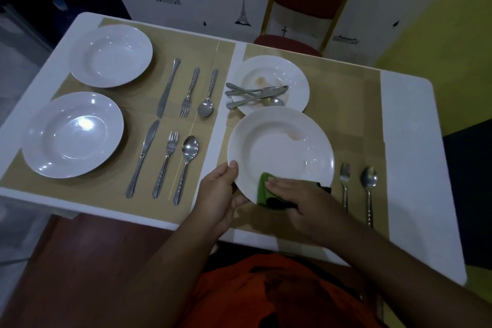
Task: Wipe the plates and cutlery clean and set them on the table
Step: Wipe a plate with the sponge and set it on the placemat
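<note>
White plate (279,146), green cloth (265,189), tan placemats (346,93).

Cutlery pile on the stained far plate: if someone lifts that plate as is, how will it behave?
The cutlery pile lies loose and crossed on the glossy stained plate, so it will probably slide or shift if tilted. Handles overhang the left rim, so weight likely sits off-centre. The plate looks rigid and probably breakable.
</note>
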{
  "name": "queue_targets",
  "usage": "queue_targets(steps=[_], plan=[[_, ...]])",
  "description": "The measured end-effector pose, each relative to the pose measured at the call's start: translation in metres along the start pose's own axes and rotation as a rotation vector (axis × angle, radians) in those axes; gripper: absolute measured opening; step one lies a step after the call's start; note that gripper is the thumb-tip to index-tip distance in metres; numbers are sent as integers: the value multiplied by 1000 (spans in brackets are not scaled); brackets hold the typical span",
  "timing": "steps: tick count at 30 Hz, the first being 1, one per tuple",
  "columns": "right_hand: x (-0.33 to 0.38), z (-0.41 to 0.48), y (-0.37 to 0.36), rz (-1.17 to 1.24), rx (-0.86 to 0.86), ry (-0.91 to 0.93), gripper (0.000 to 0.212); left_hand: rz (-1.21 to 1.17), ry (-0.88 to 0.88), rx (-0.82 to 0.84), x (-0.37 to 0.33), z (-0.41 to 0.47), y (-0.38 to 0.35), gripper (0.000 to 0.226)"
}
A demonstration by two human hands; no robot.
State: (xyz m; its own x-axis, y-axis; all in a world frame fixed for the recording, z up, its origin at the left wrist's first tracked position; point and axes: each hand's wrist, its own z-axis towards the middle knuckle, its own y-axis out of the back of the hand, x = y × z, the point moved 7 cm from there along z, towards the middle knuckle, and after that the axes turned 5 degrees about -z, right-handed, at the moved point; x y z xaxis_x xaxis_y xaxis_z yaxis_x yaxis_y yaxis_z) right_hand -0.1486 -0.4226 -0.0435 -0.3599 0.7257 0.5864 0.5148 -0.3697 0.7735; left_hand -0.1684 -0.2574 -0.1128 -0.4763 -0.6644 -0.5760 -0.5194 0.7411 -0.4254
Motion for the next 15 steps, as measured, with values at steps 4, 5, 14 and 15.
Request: queue_targets(steps=[4,5,14,15], plan=[[15,12,-7,37,-25,8,65,14,0,-5,-4,-2,-5,26],[17,15,-10,68,-20,9,66,24,-9,-1,-8,-1,-6,26],[-61,11,11,-355,42,-63,69,160,-41,-24,-14,-4,8,24],[-68,13,12,-383,49,-91,69,180,-28,-4,-10,-5,5,25]])
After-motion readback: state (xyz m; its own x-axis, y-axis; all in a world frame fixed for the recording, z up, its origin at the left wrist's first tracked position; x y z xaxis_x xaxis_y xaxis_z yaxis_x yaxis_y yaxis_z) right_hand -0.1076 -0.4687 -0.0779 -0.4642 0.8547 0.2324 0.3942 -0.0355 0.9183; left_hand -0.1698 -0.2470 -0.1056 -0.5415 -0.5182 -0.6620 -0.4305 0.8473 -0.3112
